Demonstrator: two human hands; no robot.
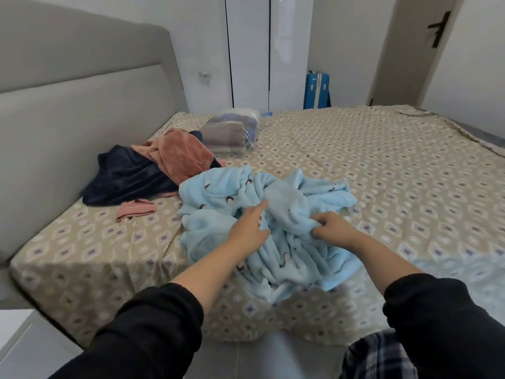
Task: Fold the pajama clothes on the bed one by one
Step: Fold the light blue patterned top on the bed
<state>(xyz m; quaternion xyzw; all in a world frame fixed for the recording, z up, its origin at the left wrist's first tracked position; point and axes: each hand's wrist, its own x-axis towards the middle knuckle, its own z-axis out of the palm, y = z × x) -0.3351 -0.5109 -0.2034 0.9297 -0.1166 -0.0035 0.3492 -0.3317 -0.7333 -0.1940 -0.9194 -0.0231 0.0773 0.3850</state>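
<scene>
A crumpled light-blue fleece pajama garment with small dark prints lies bunched near the bed's front edge, partly hanging over it. My left hand rests on its middle with fingers stretched forward. My right hand pinches a fold of the blue fleece, fingers curled into the fabric. Behind, to the left, a dark navy fleece garment lies in a heap with a rust-pink garment on top. A small pink piece lies in front of them.
The bed has a beige diamond-patterned sheet and a grey padded headboard on the left. A clear plastic bag of folded clothes sits at the far side. A blue suitcase stands by the white wardrobe.
</scene>
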